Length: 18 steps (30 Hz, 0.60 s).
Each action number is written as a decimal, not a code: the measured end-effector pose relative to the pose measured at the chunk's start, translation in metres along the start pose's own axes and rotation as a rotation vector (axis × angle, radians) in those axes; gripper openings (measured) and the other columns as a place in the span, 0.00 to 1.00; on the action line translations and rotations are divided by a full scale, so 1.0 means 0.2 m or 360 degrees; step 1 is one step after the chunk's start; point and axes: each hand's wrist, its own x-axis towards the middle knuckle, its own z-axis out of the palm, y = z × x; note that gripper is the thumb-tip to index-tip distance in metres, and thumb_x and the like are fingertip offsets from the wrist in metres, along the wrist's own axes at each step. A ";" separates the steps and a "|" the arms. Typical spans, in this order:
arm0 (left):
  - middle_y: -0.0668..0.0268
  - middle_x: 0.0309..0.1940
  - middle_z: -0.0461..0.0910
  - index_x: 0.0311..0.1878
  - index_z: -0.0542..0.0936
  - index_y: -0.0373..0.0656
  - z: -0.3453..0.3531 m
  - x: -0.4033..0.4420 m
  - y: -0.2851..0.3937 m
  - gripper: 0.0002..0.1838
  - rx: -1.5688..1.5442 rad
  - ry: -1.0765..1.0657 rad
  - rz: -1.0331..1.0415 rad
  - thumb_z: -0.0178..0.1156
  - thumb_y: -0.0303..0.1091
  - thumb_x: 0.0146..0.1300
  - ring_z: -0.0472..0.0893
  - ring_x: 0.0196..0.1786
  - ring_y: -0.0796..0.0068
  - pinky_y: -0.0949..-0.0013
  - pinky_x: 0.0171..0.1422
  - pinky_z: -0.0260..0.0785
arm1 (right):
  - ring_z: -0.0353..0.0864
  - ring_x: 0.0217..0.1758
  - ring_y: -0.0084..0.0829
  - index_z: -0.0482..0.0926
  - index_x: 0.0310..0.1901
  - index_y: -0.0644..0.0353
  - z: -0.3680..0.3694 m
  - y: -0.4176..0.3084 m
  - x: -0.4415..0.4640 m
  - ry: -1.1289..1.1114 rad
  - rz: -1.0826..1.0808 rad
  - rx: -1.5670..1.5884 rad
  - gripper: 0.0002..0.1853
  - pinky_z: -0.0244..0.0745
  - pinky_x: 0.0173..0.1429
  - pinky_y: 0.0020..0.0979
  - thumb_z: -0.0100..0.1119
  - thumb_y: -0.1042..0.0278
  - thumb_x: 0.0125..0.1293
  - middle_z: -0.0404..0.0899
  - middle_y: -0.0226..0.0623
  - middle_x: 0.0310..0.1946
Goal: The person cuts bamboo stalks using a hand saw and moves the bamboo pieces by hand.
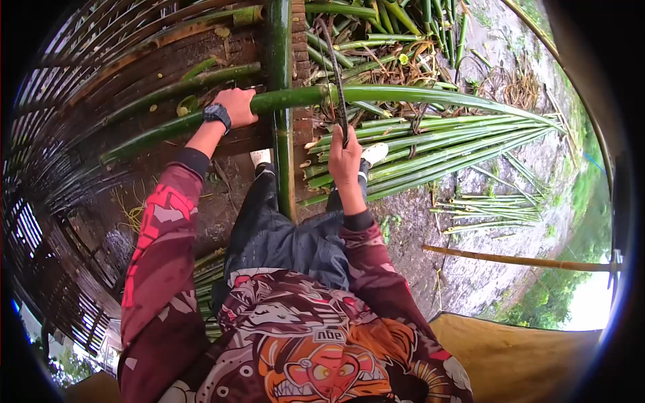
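A long green bamboo pole (403, 93) lies across a thick upright-looking bamboo beam (280, 54). My left hand (235, 109), with a dark watch on its wrist, is wrapped round the pole left of the beam. My right hand (345, 156) grips the lower end of a long, narrow dark blade (336, 67), its handle mostly hidden in the fingers. The blade crosses the pole just right of the beam, beside a pale ring at a node. Whether it touches the pole I cannot tell.
A tied bundle of green bamboo (430, 144) lies on the ground at the right, with cut pieces (494, 209) below it. A slatted bamboo structure (74, 60) stands at the left. A thin pole (510, 258) and a tan tarp (517, 349) are at the lower right.
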 end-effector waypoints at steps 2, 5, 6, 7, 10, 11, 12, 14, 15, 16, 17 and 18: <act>0.49 0.42 0.89 0.54 0.84 0.45 -0.01 -0.02 0.01 0.28 -0.0007 0.0055 -0.0020 0.71 0.52 0.54 0.88 0.48 0.47 0.48 0.56 0.82 | 0.74 0.25 0.58 0.77 0.44 0.63 0.05 0.03 0.00 0.0108 -0.0158 0.0101 0.16 0.68 0.31 0.45 0.54 0.56 0.82 0.74 0.51 0.22; 0.49 0.42 0.89 0.54 0.83 0.44 0.01 -0.03 0.03 0.28 0.0010 0.0056 -0.0065 0.71 0.52 0.54 0.88 0.48 0.46 0.48 0.56 0.82 | 0.74 0.29 0.60 0.77 0.45 0.63 -0.09 -0.18 -0.03 0.0024 0.0009 -0.0072 0.16 0.70 0.35 0.47 0.53 0.56 0.82 0.75 0.53 0.24; 0.49 0.42 0.89 0.54 0.83 0.44 0.01 -0.05 0.04 0.28 0.0001 0.0050 -0.0059 0.71 0.52 0.54 0.88 0.48 0.46 0.48 0.56 0.82 | 0.76 0.29 0.60 0.77 0.47 0.63 -0.16 -0.28 -0.09 0.0047 -0.0006 -0.0163 0.16 0.71 0.36 0.47 0.53 0.56 0.82 0.75 0.54 0.25; 0.49 0.42 0.89 0.54 0.83 0.44 -0.01 -0.04 0.07 0.28 -0.0035 0.0013 -0.0042 0.71 0.52 0.54 0.88 0.48 0.46 0.48 0.56 0.81 | 0.74 0.29 0.51 0.79 0.49 0.64 -0.26 -0.33 -0.21 -0.0012 0.0089 -0.0250 0.16 0.70 0.35 0.45 0.52 0.57 0.82 0.75 0.50 0.26; 0.48 0.45 0.88 0.55 0.83 0.45 -0.05 -0.02 0.04 0.29 -0.0015 -0.0097 -0.0097 0.70 0.53 0.54 0.87 0.51 0.45 0.47 0.58 0.81 | 0.75 0.34 0.55 0.81 0.55 0.64 -0.47 -0.49 -0.49 -0.0212 0.0544 -0.0218 0.15 0.72 0.39 0.48 0.51 0.62 0.81 0.76 0.54 0.31; 0.48 0.45 0.88 0.55 0.83 0.45 -0.05 -0.01 0.01 0.29 -0.0033 -0.0045 -0.0086 0.70 0.53 0.54 0.87 0.51 0.45 0.47 0.59 0.81 | 0.75 0.34 0.55 0.81 0.55 0.64 -0.41 -0.47 -0.39 -0.0208 0.0482 -0.0206 0.15 0.72 0.39 0.48 0.51 0.62 0.81 0.76 0.54 0.31; 0.47 0.46 0.88 0.55 0.83 0.45 -0.02 -0.01 0.01 0.29 -0.0077 -0.0009 -0.0077 0.70 0.53 0.53 0.87 0.52 0.44 0.47 0.59 0.81 | 0.76 0.35 0.56 0.81 0.55 0.64 -0.34 -0.41 -0.31 -0.0148 0.0248 -0.0270 0.15 0.73 0.40 0.47 0.52 0.62 0.81 0.78 0.55 0.31; 0.48 0.43 0.89 0.53 0.83 0.45 0.02 0.00 0.00 0.28 0.0030 0.0059 -0.0020 0.70 0.52 0.52 0.88 0.49 0.44 0.47 0.56 0.82 | 0.80 0.36 0.59 0.81 0.54 0.62 -0.16 -0.17 -0.11 -0.0058 -0.0286 -0.0537 0.15 0.74 0.41 0.47 0.53 0.59 0.81 0.82 0.57 0.34; 0.48 0.42 0.89 0.52 0.83 0.45 0.04 -0.03 0.03 0.28 -0.0030 0.0036 -0.0027 0.70 0.52 0.53 0.88 0.48 0.44 0.47 0.56 0.82 | 0.81 0.38 0.61 0.81 0.52 0.64 -0.09 -0.24 -0.01 -0.0066 0.0071 -0.0245 0.17 0.73 0.41 0.50 0.53 0.57 0.82 0.82 0.60 0.34; 0.48 0.42 0.89 0.52 0.83 0.44 -0.01 -0.03 0.03 0.27 -0.0055 0.0055 -0.0029 0.70 0.51 0.53 0.88 0.48 0.45 0.47 0.56 0.82 | 0.80 0.36 0.62 0.80 0.50 0.66 -0.08 -0.28 0.00 -0.0126 0.0166 -0.0297 0.19 0.72 0.41 0.52 0.52 0.54 0.82 0.81 0.61 0.32; 0.47 0.42 0.89 0.52 0.82 0.43 -0.02 -0.04 0.04 0.27 -0.0039 0.0045 -0.0053 0.70 0.51 0.54 0.88 0.48 0.45 0.46 0.55 0.82 | 0.79 0.32 0.60 0.80 0.48 0.67 -0.08 -0.28 0.01 -0.0086 0.0090 -0.0280 0.21 0.72 0.41 0.51 0.52 0.51 0.82 0.80 0.60 0.30; 0.47 0.41 0.89 0.52 0.81 0.43 0.01 -0.05 0.04 0.27 0.0007 0.0097 -0.0041 0.71 0.51 0.54 0.88 0.47 0.45 0.46 0.54 0.82 | 0.77 0.30 0.57 0.80 0.45 0.66 -0.12 -0.26 0.02 -0.0060 0.0066 -0.0199 0.22 0.71 0.39 0.50 0.52 0.51 0.81 0.79 0.58 0.28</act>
